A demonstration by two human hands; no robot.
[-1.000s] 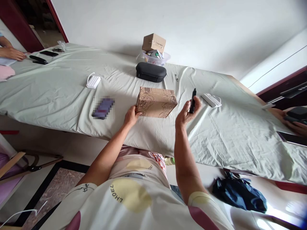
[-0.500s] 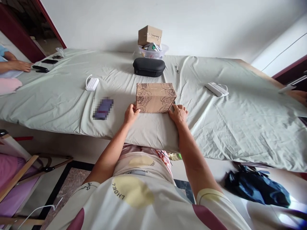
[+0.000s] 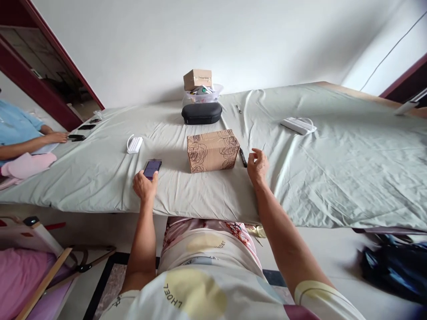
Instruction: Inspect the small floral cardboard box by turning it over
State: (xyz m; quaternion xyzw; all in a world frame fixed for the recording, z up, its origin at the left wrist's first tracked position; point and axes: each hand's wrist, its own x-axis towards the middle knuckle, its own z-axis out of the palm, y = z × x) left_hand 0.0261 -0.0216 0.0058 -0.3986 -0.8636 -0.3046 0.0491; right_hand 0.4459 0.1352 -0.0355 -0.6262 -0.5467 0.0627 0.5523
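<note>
A brown cardboard box (image 3: 212, 150) with scribbled drawings stands on the cloth-covered table (image 3: 333, 169) in front of me. My left hand (image 3: 144, 184) grips the near end of a dark phone (image 3: 152, 168) lying left of the box. A black marker (image 3: 243, 157) lies on the cloth against the box's right side. My right hand (image 3: 257, 164) hovers just right of the marker, fingers loosely curled and apart, holding nothing.
Behind the box lie a black case (image 3: 201, 113), a clear tub (image 3: 204, 94) with a small box (image 3: 197, 78) on it, and a pen (image 3: 238, 108). White power strips (image 3: 134, 144) (image 3: 298, 125) flank it. Another person (image 3: 23, 142) sits at the left end. A dark bag (image 3: 396, 266) lies on the floor.
My left hand left the box and took hold of the phone. My right hand came off the box; the marker it held a second ago now lies beside the box. The view tilted.
</note>
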